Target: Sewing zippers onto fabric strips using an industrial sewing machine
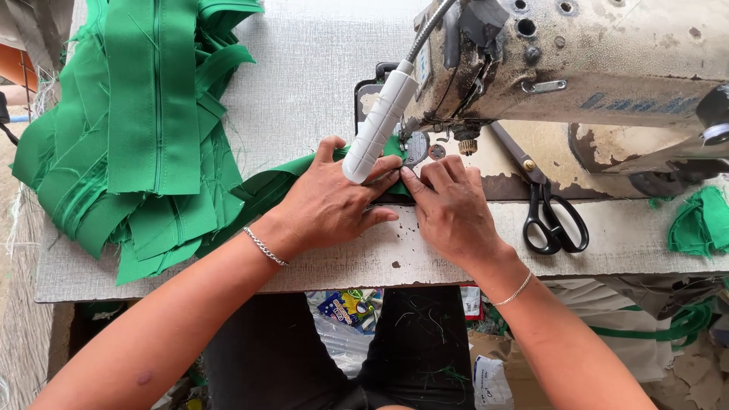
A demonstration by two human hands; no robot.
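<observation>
Green fabric strip flat on the table by the worn sewing machine's needle, left hand and right hand side by side pressing it down, black scissors just right, green pile far left

A worn white worktable carries an old sewing machine. Left of the machine lies a heap of green fabric strips; black scissors rest just below it, and 1 crumpled green scrap sits at its lower right.
</observation>
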